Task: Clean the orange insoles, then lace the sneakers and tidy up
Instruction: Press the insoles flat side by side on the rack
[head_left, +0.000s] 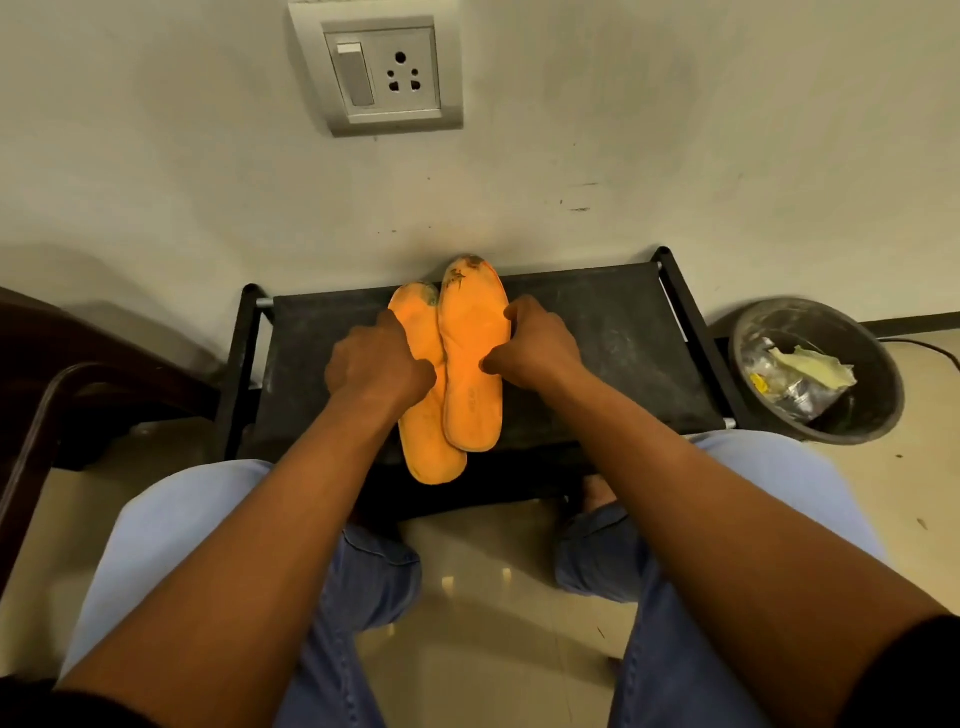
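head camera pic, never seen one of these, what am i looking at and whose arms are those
There is no machine here. The picture comes from a wide-angle camera worn on a person's head, looking forward and down, so the two arms reaching in from the bottom are the wearer's own, and the jeans below are their knees.

In front of them stands a low black rack against the wall. On its top lie two orange insoles side by side, the right insole overlapping the left insole; both have dark stains near the toe. The left hand rests on the left one, and the right hand grips the edge of the right one.

To the right on the floor is a dark bin holding rubbish. A wall socket is above.
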